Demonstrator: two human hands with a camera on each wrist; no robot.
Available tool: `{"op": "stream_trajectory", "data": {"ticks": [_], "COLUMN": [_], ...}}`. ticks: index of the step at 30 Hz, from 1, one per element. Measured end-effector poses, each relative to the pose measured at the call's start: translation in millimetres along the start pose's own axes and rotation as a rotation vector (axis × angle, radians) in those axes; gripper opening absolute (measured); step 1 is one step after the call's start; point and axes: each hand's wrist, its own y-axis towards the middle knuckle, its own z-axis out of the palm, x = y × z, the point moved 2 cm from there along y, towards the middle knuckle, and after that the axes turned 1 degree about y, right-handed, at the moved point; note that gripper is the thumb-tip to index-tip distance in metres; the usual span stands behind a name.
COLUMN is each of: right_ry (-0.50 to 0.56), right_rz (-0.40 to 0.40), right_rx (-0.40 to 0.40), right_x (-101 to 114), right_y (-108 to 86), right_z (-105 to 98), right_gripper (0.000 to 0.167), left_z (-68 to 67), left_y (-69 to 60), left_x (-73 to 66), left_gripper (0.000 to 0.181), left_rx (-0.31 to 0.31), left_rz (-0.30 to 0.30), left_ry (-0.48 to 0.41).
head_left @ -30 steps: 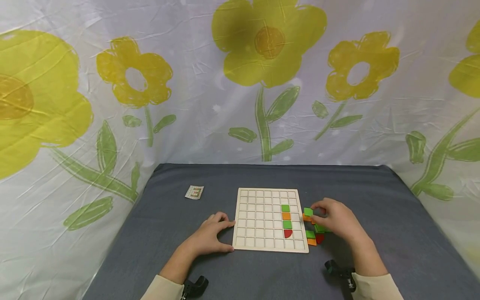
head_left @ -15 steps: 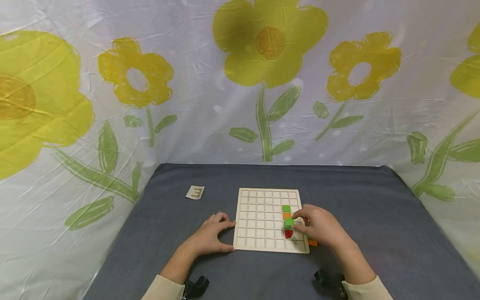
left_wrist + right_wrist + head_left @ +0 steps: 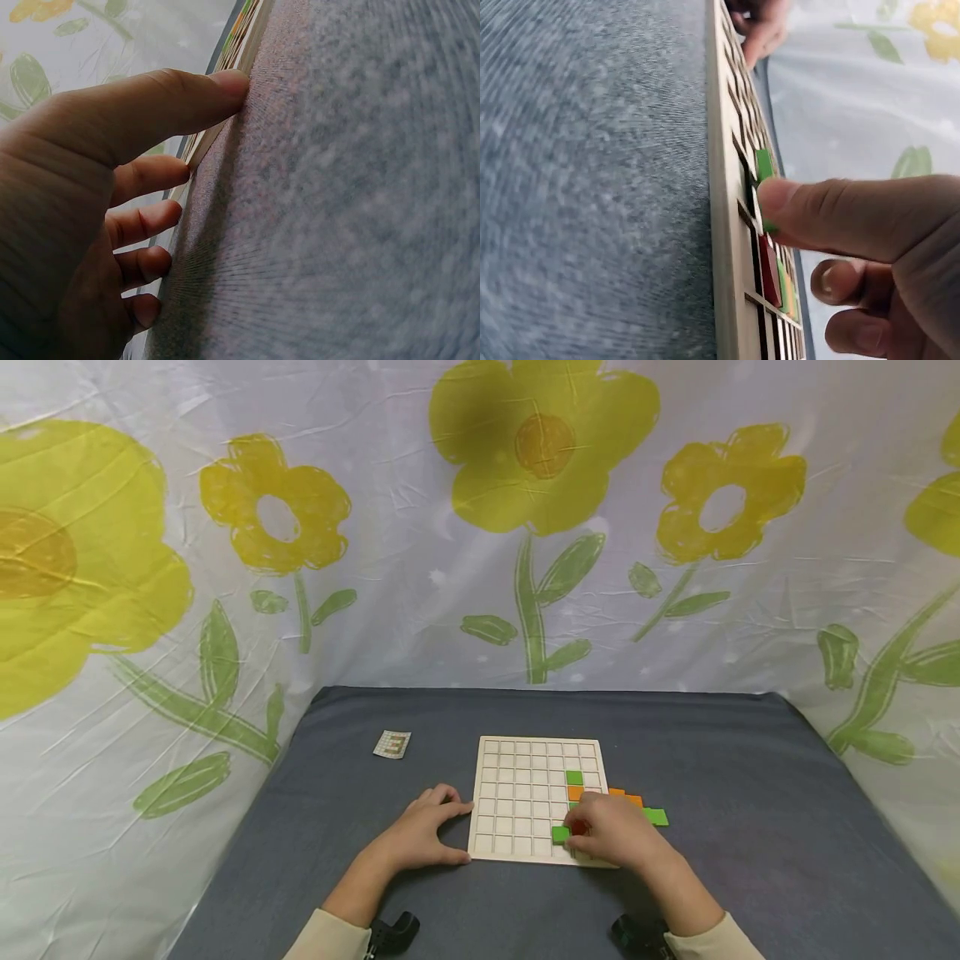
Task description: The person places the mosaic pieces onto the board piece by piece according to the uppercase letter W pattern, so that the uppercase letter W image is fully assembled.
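A pale wooden grid board [image 3: 517, 779] lies on the dark cloth. My left hand [image 3: 420, 831] touches its left edge with the thumb and index finger; in the left wrist view the thumb [image 3: 180, 97] rests against the board's side. Over the board's lower right part, my right hand [image 3: 618, 831] pinches a green square tile [image 3: 559, 835] at the lower rows. That tile [image 3: 764, 165] stands slightly raised from the grid in the right wrist view, beside a red quarter-round tile [image 3: 770, 274]. Further up that column sit an orange tile [image 3: 575, 793] and a green tile [image 3: 574, 777].
Loose orange tiles [image 3: 633, 801] and a green tile [image 3: 656, 817] lie right of the board, partly hidden behind my right hand. A small printed pattern card [image 3: 392, 744] lies at the back left. A flower-printed curtain [image 3: 405, 610] hangs behind the table.
My right hand has taken a green tile from the pile and carried it left over the board, down to its lower rows. The left hand stays at the board's edge.
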Motion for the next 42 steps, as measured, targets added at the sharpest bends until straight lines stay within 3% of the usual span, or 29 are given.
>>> {"op": "stream_trajectory", "data": {"ticks": [9,18,23,28,35,42], "right_ry": [-0.013,0.006,0.017,0.032,0.062,0.07], "right_rz": [-0.041,0.137,0.138,0.115,0.246,0.301], "right_rx": [-0.045,-0.06,-0.06,-0.085,-0.124,-0.145], "right_x": [6,7,2,-5,-23,-47], "right_y": [0.6,1.8,2.7,0.8,-2.5,-15.2], "right_z": [3,11,12,1,-22,-36], "right_gripper": [0.011,0.013,0.012,0.015,0.019,0.022], "left_z": [-1.9,-1.9,-2.3,-2.0,-4.9,-2.7], "left_y": [-0.1,-0.6,-0.5,1.1,1.4,-0.5], "left_x": [-2.3,-2.6,-1.8,-1.1,-1.7,-0.6], "left_gripper": [0.08,0.08,0.08,0.08,0.08,0.08], "left_rx": [0.006,0.016,0.012,0.008,-0.007,0.001], "left_rz": [0.002,0.008,0.002,-0.004,0.002,0.019], "left_ry": [-0.014,-0.028,-0.031,-0.019,-0.021,-0.007]}}
